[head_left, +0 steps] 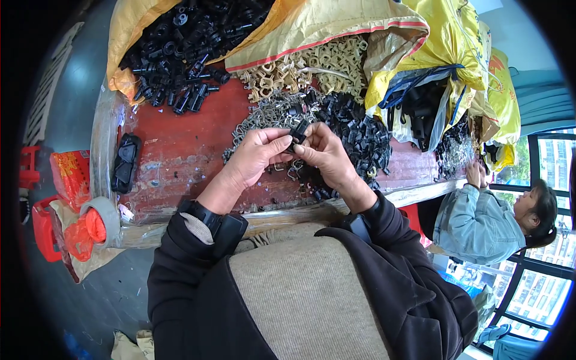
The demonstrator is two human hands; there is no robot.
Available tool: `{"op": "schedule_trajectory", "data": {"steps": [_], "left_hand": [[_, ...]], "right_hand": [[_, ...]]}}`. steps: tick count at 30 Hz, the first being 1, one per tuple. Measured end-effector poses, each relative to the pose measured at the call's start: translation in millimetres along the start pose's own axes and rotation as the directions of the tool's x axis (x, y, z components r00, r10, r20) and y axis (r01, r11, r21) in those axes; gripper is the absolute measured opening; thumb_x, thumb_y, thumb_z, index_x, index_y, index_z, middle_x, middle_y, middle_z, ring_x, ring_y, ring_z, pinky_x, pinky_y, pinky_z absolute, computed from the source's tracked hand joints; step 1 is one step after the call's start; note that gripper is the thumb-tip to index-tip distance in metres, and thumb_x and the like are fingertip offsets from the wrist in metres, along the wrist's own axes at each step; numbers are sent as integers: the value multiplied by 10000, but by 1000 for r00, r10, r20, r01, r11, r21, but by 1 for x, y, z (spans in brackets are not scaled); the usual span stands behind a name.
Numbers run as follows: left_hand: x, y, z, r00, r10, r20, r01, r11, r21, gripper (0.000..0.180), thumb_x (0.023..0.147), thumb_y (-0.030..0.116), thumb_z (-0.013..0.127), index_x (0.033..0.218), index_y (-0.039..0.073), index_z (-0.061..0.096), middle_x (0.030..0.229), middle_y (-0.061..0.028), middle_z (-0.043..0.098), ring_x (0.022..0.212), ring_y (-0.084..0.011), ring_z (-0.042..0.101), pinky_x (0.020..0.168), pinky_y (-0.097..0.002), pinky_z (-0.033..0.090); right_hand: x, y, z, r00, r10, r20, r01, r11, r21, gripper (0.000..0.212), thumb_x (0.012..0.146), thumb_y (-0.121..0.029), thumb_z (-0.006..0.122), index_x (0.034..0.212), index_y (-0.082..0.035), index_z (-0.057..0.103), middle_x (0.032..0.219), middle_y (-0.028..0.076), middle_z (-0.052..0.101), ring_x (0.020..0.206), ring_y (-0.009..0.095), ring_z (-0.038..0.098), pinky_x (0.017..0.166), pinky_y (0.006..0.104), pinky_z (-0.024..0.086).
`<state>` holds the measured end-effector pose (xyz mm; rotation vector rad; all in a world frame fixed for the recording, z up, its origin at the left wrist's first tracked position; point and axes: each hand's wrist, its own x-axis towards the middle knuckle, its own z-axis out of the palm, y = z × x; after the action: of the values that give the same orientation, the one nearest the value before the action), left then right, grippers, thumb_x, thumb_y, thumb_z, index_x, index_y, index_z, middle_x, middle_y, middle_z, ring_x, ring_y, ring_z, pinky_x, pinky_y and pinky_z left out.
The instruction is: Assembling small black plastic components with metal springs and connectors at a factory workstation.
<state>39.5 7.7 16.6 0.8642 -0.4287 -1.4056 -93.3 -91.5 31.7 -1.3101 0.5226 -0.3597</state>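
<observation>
Between my two hands, over the near edge of the parts heaps, is a small black plastic part (298, 131). My left hand (259, 153) pinches it from the left with thumb and fingers. From the right, my right hand (327, 155) grips the same part, its thumb close to the left thumb. Fingers hide much of the part, so its exact kind does not show. Just beyond my hands lie a pile of silvery metal clips (264, 114) and a heap of small black plastic pieces (360, 135). Pale yellow plastic parts (336, 66) spill from a sack behind them.
Larger black fittings (192, 51) pour from a sack at the far left of the red tabletop (180, 141). A black case (126, 162) lies by the left edge, near a tape roll (102, 222). At right, a co-worker (480, 219) handles parts beside yellow sacks (450, 42).
</observation>
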Motion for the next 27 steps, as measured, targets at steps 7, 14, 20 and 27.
{"op": "schedule_trajectory", "data": {"steps": [7,14,20,27], "left_hand": [[-4,12,2,1000,0,-4,0,997,-78,241,812,116,490,995,-41,497,862,-81,565,716,-167,584,626,-212,485],[-3,9,-2,999,33,25,-31,997,-67,218,822,144,472,968,-11,521,877,-100,579,737,-150,578,622,-199,472],[0,9,-1,998,44,47,-41,997,-67,205,820,147,477,949,-5,526,873,-102,580,728,-150,580,610,-202,475],[-3,13,2,998,56,3,-55,994,-90,210,801,138,509,952,-8,518,833,-87,580,690,-156,584,588,-212,482]], "right_hand": [[28,-21,-23,993,24,111,-6,987,-163,136,761,-141,568,816,-36,501,698,-21,482,607,48,455,528,177,369],[89,-27,-13,804,-518,294,434,172,-884,104,730,-119,547,809,-52,552,701,67,531,624,216,519,559,283,416],[109,-2,-24,830,-485,274,299,-29,-954,133,667,-145,584,774,-79,540,742,114,521,705,278,522,592,364,419],[40,-22,-35,853,-519,-51,160,354,-921,152,707,-120,592,809,-31,523,650,49,485,583,139,467,543,253,383]]}}
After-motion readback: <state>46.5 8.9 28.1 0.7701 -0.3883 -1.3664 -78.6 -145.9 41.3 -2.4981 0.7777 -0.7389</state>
